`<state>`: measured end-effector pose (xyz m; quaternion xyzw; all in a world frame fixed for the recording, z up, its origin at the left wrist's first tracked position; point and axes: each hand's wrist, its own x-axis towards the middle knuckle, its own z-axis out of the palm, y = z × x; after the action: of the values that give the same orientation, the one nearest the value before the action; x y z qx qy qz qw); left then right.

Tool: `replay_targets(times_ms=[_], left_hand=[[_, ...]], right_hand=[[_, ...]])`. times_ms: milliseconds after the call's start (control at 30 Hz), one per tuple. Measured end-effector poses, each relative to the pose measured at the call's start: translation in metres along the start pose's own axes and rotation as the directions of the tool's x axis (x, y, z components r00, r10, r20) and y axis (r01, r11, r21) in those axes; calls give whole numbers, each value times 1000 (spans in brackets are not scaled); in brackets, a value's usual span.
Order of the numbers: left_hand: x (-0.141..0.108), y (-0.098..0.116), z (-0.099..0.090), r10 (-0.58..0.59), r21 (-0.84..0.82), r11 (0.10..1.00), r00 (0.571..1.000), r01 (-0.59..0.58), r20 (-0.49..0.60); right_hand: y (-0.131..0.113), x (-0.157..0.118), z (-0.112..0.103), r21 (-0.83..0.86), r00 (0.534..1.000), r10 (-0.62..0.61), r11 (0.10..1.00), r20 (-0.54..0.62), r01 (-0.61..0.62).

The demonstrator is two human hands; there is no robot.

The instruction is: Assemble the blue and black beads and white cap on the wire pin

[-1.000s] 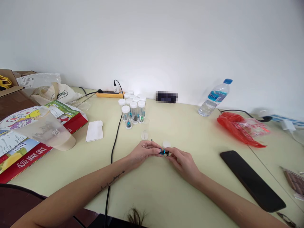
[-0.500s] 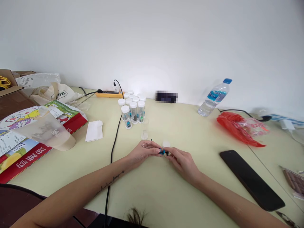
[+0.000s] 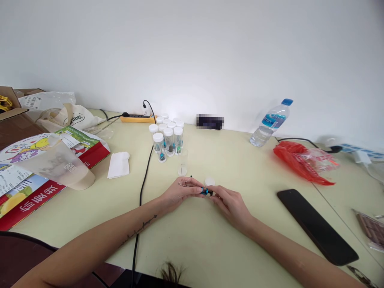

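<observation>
Between my hands is a small blue-and-black part, too small to name more exactly. The thumb and fingers of my left hand pinch its blue end, and a thin pale wire curves over that hand. My right hand closes its fingertips on the black end of the same part. Just beyond my left hand an open clear vial stands upright on the table. A white cap lies behind my right fingertips. A tiny black-tipped piece shows by my left fingers.
Several white-capped vials stand grouped at the back. A black cable crosses the table left of them. A water bottle, a red plastic bag and a black phone-like slab are right; a folded tissue and tilted cup are left.
</observation>
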<state>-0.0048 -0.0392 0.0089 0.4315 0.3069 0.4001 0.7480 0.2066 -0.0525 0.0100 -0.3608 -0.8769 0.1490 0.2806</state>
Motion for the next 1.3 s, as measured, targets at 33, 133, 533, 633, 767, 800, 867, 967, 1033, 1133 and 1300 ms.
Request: replay_targets(times_ms=[33, 133, 533, 633, 767, 800, 867, 967, 1033, 1133, 1300], left_hand=[[0, 0, 0, -1, 2, 1000, 1000, 1, 0], [0, 0, 0, -6, 8, 1000, 1000, 6, -5], [0, -1, 0, 7, -11, 1000, 1000, -7, -3], [0, -1, 0, 6, -5, 1000, 1000, -6, 2], [0, -1, -1, 9, -1, 1000, 1000, -9, 3], [0, -1, -1, 8, 1, 1000, 1000, -8, 2], [0, -2, -2, 4, 5, 1000, 1000, -4, -2], [0, -1, -1, 7, 7, 1000, 1000, -7, -1], [0, -1, -1, 10, 4, 1000, 1000, -10, 2], [0, -1, -1, 7, 8, 1000, 1000, -7, -2], [-1, 0, -1, -4, 25, 1000, 1000, 4, -8]], right_hand=[[0, 0, 0, -6, 1000, -3, 1000, -3, 3], [1, 0, 1, -25, 1000, 6, 1000, -2, -7], [-1, 0, 0, -8, 1000, 4, 1000, 5, -4], [-1, 0, 0, -6, 1000, 0, 1000, 3, 0], [-1, 0, 1, -13, 1000, -1, 1000, 1, 1], [0, -1, 1, -16, 1000, 3, 1000, 0, -3], [0, -1, 2, -23, 1000, 8, 1000, 0, -8], [0, -1, 2, -24, 1000, 7, 1000, 5, -7], [-1, 0, 1, -17, 1000, 5, 1000, 8, -5], [-1, 0, 1, -7, 1000, -1, 1000, 0, 1], [-1, 0, 1, -20, 1000, 8, 1000, 7, -8]])
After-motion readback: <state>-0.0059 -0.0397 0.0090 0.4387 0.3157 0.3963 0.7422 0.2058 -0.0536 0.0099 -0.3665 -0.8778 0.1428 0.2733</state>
